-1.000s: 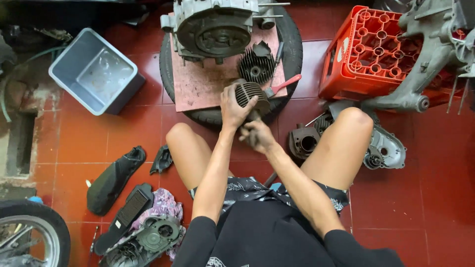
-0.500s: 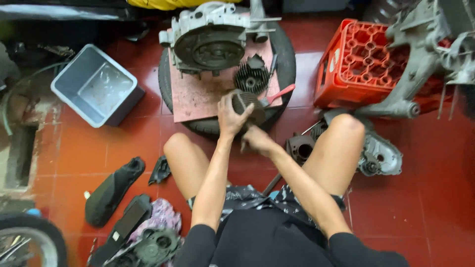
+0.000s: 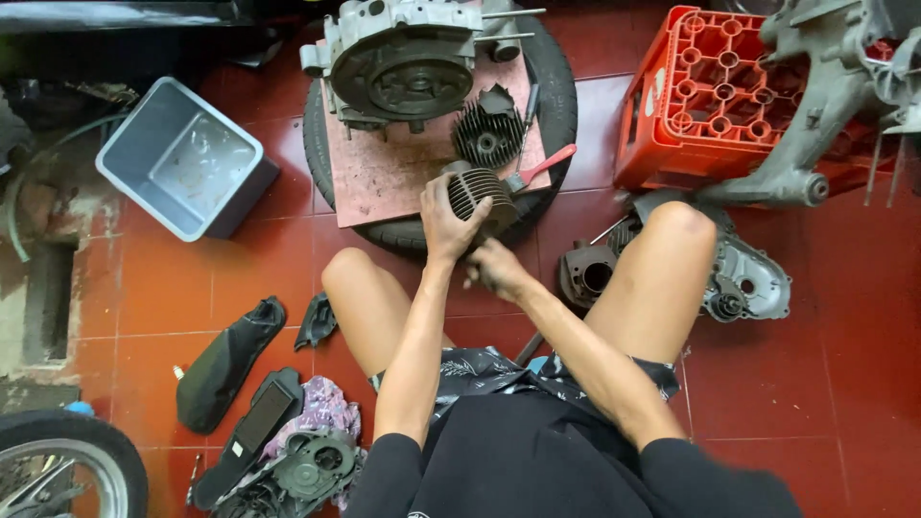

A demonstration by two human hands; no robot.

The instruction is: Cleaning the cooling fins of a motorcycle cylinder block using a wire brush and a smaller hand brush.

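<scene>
We are gripping the dark finned metal engine cylinder [image 3: 477,195] with our left hand [image 3: 443,223], fingers wrapped over its top so it is staying steady against the edge of the black tyre [image 3: 561,115] carrying the rusty square plate [image 3: 384,177]. Our right hand [image 3: 494,269] is working just beneath it, fingers curled; what they are pinching, we cannot tell.
</scene>
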